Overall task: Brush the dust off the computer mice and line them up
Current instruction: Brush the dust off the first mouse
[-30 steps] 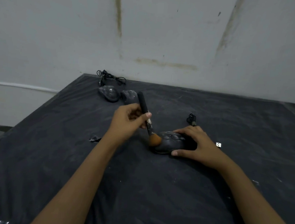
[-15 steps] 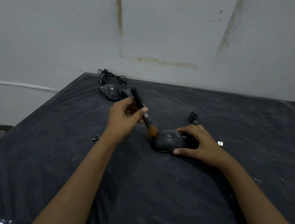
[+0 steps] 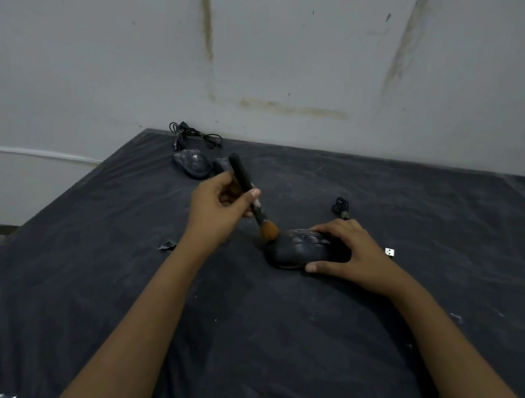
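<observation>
Gripping a brush (image 3: 241, 173) in the left hand (image 3: 215, 207), bristles touching the mouse (image 3: 301, 247) just right of that grip; clasping the mouse on the dark cloth (image 3: 275, 341) with the right hand (image 3: 354, 253); seemingly two more mice (image 3: 193, 163) beyond the left hand.

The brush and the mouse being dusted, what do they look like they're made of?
The brush has a matte black handle, probably plastic or painted wood, a dull, metal-looking collar, and soft tan-orange bristles; natural or synthetic, I cannot tell. The mouse looks like black moulded plastic, judging by its smooth rounded shell, with a dusty matte finish.
</observation>
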